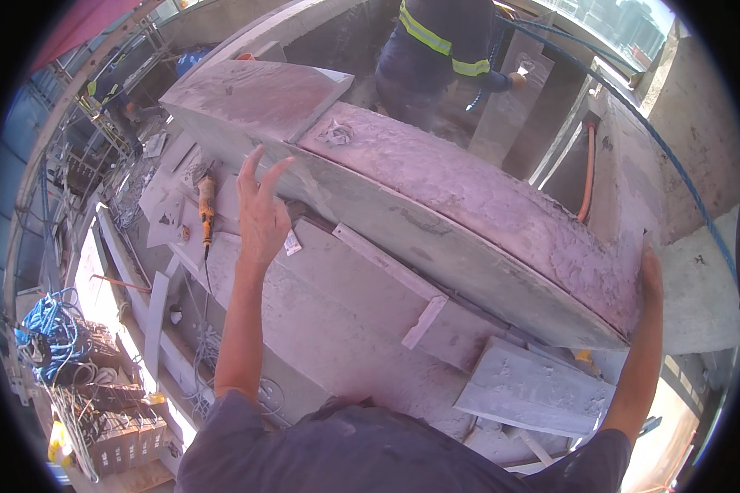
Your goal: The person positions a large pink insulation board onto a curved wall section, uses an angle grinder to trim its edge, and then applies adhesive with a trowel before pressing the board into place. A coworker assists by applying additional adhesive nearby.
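A long low wall [460, 238] crosses in front of me, its top spread with rough wet-looking mortar [469, 185]. At its left part a flat grey stone slab [259, 94] lies on top, with a small lump of mortar [337, 134] beside it. My left hand [263, 218] is raised in front of the wall near the slab, fingers apart and holding nothing. At the wall's right end, my right hand [651, 275] rests along the mortar edge with fingers stretched out; it is seen side-on and partly hidden.
An orange power tool [206, 205] with a cord lies on boards at left. Blue rope [53, 333] and a crate [123, 435] stand lower left. Loose slabs [534, 386] lie near my right arm. Beyond the wall stands a person in reflective stripes [436, 57]; another person [111, 94] is far left.
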Demonstrator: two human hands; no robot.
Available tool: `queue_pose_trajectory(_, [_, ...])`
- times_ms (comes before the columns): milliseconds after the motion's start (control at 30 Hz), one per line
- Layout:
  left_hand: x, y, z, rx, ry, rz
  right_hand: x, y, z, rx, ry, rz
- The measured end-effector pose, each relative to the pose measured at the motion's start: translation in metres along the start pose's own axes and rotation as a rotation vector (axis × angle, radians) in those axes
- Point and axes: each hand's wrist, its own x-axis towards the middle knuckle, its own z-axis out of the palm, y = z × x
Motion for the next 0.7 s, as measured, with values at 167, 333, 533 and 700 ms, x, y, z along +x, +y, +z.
queue_pose_trajectory(167, [0.038,0.013,0.025,0.164,-0.206,0.256,0.002,0.001,0.0,-0.087,-0.108,-0.004])
queue_pose_trajectory(333, [0.043,0.022,0.047,0.174,-0.114,0.247,0.0,0.013,-0.004,-0.096,-0.076,-0.014])
queue_pose_trajectory(533, [0.042,0.024,0.045,0.208,-0.14,0.27,0.002,0.022,-0.006,-0.088,-0.078,-0.015])
queue_pose_trajectory(700, [0.033,0.026,0.038,0.131,-0.108,0.209,0.004,0.027,-0.005,-0.09,-0.082,-0.027])
